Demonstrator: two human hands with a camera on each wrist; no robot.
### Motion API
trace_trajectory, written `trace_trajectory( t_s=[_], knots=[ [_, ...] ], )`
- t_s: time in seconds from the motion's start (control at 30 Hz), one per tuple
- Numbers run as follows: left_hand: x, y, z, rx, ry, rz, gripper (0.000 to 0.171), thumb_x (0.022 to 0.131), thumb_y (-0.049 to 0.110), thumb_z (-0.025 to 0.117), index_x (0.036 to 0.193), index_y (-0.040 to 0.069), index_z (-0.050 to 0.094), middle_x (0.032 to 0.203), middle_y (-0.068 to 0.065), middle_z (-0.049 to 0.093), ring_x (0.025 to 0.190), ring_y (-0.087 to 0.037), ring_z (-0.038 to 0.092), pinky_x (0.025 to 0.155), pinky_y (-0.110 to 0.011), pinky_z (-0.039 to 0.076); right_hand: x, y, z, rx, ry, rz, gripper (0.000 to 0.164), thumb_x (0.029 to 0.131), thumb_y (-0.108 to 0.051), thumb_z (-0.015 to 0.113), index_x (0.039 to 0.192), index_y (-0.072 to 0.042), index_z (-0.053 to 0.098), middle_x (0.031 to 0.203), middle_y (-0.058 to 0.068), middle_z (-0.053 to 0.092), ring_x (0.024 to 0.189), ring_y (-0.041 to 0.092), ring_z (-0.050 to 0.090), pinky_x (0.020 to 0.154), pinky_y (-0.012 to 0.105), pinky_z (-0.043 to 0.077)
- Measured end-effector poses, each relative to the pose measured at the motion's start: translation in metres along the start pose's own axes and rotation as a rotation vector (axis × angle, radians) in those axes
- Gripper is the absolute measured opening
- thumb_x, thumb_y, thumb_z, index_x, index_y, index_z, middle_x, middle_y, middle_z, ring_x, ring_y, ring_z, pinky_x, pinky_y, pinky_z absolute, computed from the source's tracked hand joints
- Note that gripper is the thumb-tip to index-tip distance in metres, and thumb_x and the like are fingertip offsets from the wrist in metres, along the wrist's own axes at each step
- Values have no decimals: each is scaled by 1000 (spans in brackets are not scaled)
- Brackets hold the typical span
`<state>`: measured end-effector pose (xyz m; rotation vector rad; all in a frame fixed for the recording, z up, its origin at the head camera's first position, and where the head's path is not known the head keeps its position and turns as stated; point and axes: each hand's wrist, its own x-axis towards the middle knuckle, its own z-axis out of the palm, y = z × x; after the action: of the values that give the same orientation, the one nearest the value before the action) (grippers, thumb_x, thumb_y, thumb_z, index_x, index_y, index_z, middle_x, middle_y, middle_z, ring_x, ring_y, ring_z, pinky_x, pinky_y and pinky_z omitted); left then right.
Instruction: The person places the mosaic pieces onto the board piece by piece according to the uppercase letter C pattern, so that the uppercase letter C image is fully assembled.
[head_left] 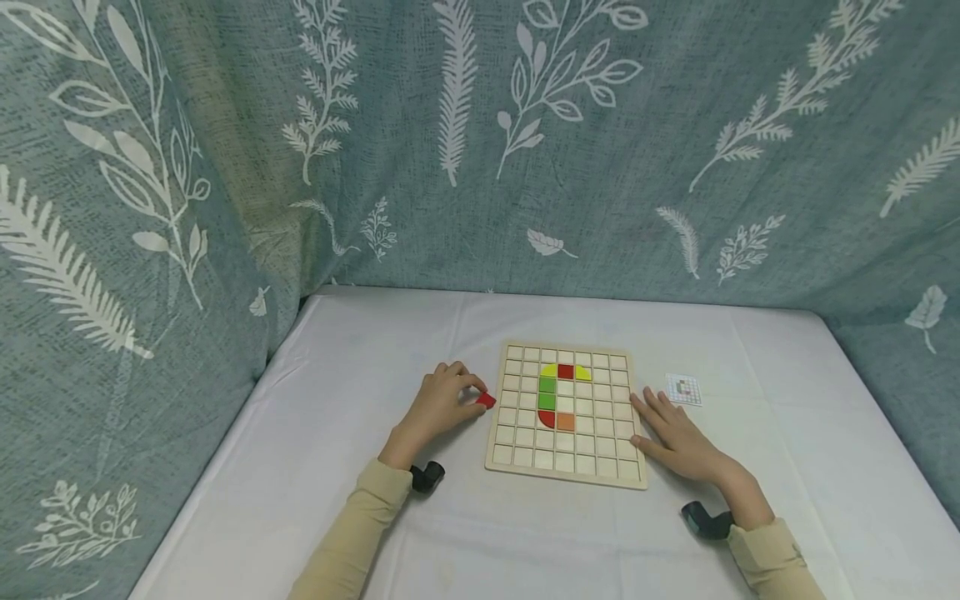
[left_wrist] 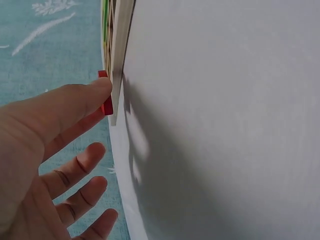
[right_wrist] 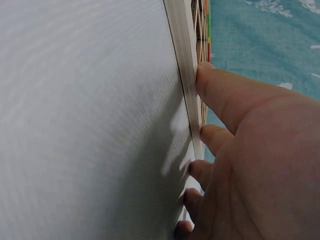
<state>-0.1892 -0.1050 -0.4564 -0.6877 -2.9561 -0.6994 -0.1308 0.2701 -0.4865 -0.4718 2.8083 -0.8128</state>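
Note:
Between thumb and forefinger my left hand (head_left: 441, 400) pinches a small red tile (head_left: 487, 400), just off the left edge of a wooden grid board (head_left: 517, 473). In the left wrist view the red tile (left_wrist: 107, 106) shows edge-on, partly hidden by the thumb. My right hand (head_left: 678, 440) lies with spread fingers, its fingertips at the board's right edge. Set in the grid are two yellow curved tiles (head_left: 582, 373), a dark red square (head_left: 566, 372), two green squares (head_left: 547, 393), a red curved tile (head_left: 547, 418) and an orange square (head_left: 566, 422).
A small printed card (head_left: 684, 389) with a coloured grid pattern lies right of the board, near the right fingertips. White cloth (head_left: 375, 333) covers the table, and a leaf-patterned curtain (head_left: 420, 225) stands behind it. Each wrist wears a black device (head_left: 428, 477).

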Motion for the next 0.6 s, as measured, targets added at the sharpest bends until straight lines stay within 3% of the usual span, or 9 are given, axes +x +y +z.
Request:
trace_trajectory(
  t_s=[0.6],
  knots=[
    [3, 22, 9, -39, -7, 62, 24, 75, 33, 76, 92, 16, 70, 96, -5, 59, 90, -21, 47, 80, -44, 39, 0, 0, 2, 8, 4, -3, 68, 93, -40, 50, 146, -5, 25, 151, 26, 13, 137, 47, 5, 106, 64, 3]
  ],
)
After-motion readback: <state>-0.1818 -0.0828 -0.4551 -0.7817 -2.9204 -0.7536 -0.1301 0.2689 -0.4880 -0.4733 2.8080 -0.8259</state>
